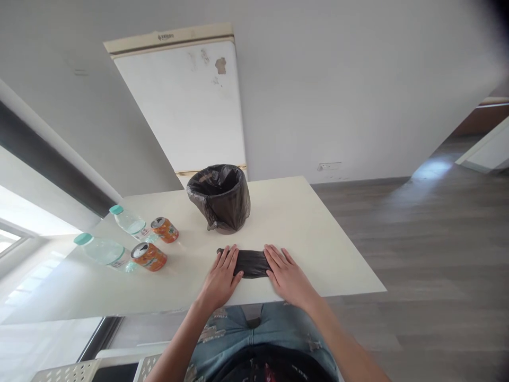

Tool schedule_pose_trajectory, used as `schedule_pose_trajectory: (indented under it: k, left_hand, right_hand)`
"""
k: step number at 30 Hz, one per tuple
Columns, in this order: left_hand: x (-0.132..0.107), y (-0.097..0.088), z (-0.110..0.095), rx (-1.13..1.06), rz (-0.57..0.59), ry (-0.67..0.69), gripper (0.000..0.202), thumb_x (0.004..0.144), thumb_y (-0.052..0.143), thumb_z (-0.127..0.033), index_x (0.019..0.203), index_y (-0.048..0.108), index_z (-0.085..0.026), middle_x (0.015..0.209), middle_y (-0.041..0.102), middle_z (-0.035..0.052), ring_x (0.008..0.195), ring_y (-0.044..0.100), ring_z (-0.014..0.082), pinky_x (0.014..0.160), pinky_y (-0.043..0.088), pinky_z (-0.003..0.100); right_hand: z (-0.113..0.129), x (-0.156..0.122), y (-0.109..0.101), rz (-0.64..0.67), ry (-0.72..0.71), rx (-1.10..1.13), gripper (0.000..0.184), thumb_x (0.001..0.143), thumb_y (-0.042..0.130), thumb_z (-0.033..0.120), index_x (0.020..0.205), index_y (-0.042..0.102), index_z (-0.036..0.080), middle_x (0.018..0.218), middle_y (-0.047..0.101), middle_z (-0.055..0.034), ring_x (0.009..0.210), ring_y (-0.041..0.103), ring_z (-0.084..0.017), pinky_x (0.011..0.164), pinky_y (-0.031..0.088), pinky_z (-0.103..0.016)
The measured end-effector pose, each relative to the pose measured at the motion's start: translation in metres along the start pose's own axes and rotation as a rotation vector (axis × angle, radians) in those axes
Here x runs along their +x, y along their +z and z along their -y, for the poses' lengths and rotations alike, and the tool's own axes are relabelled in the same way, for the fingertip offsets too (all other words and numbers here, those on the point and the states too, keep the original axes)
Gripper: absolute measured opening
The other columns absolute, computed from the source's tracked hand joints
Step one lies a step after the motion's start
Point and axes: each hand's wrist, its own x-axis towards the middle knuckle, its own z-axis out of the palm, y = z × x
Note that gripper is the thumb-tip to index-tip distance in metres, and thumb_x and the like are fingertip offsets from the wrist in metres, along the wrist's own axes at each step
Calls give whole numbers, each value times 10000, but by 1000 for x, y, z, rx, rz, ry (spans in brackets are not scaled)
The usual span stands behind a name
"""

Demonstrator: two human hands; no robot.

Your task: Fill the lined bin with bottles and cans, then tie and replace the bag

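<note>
Bag [251, 264], blk, flat on tbl [310, 228], L hand [220, 277] & R hand [287, 275] spread atop opp. ends

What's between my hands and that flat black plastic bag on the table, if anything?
Nothing visible: your left hand and right hand rest on opposite ends of the flat black plastic bag. The liner-covered bin stands farther back on the table, beyond the bag, not between.

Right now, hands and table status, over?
Left hand and right hand flat on opposite ends of black plastic strip. Strip lies on table. Lined bin beyond, apart from strip.
</note>
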Motion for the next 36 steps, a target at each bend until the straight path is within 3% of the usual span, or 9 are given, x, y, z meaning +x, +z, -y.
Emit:
schedule_pose_trajectory:
  k: [4, 7, 10, 13, 18, 21, 25, 29, 36]
  left_hand:
    - [0, 0, 0, -17, -25, -13, 763, 1085, 392, -463, 1703, -4, -253, 1722, 295, 86, 1594, 272, 300, 1275, 281, 524]
    - [-1, -5, -3, -53, -48, -35, 775, 1062, 442, -435, 1703, 49, -244, 1697, 359, 92, 1564, 339, 290, 1267, 289, 503]
    - [-1, -16, -8, -94, -75, -81, 777, 991, 549, -372, 1677, 205, -248, 1602, 490, 108, 1445, 476, 306, 1207, 352, 492]
    - [-1, -26, -13, -109, -89, -106, 727, 930, 628, -391, 1601, 377, -263, 1444, 594, 121, 1288, 554, 331, 1109, 405, 510]
    - [-2, -31, -17, -87, -105, -165, 624, 900, 676, -483, 1461, 530, -251, 1241, 630, 112, 1139, 578, 333, 988, 442, 501]
    - [-2, -34, -18, -103, -114, -150, 576, 900, 679, -454, 1422, 553, -245, 1263, 610, 114, 1166, 565, 330, 1021, 426, 507]
    - [-3, -37, -19, -131, -55, -23, 505, 902, 682, -395, 1385, 578, -291, 1412, 556, 110, 1307, 502, 343, 1122, 344, 551]
    - [-3, -38, -21, -161, -31, -13, 358, 932, 646, -336, 1285, 634, -282, 1322, 610, 98, 1205, 555, 307, 1052, 400, 509]
    - [-2, -39, -22, -158, -19, -18, 338, 939, 652, -338, 1273, 647, -288, 1264, 612, 93, 1149, 568, 297, 997, 433, 480]
  right_hand:
    - [-1, 0, 1, -57, 112, 28, 707, 1093, 343, 491, 1700, 142, 189, 1721, 300, -107, 1600, 254, -280, 1294, 287, -520]
    - [-3, 1, 2, -127, 288, 58, 702, 1071, 358, 587, 1641, 306, 181, 1655, 419, -152, 1575, 303, -341, 1266, 310, -586]
    - [-4, 2, 3, -215, 379, 114, 618, 1068, 370, 581, 1534, 436, 181, 1563, 508, -188, 1508, 407, -371, 1202, 410, -574]
    - [-5, 2, 5, -279, 384, 145, 555, 1068, 389, 546, 1503, 431, 203, 1517, 520, -201, 1450, 466, -379, 1133, 485, -559]
    - [-6, 1, 8, -290, 381, 126, 519, 1069, 378, 516, 1484, 410, 206, 1467, 528, -205, 1413, 481, -379, 1103, 504, -543]
    - [-6, 2, 6, -298, 369, 123, 458, 1071, 382, 506, 1400, 479, 202, 1431, 539, -205, 1377, 494, -380, 1098, 494, -544]
    - [-1, 3, -1, -320, 357, 117, 360, 1075, 406, 482, 1239, 564, 203, 1279, 594, -191, 1226, 565, -363, 1014, 511, -526]
    - [6, 3, -8, -301, 361, 15, 347, 1080, 397, 478, 1162, 591, 203, 1122, 627, -155, 1057, 596, -338, 874, 506, -498]
    - [4, 6, 0, -305, 393, -51, 325, 1028, 513, 522, 955, 585, 213, 978, 594, -120, 933, 580, -309, 779, 491, -430]
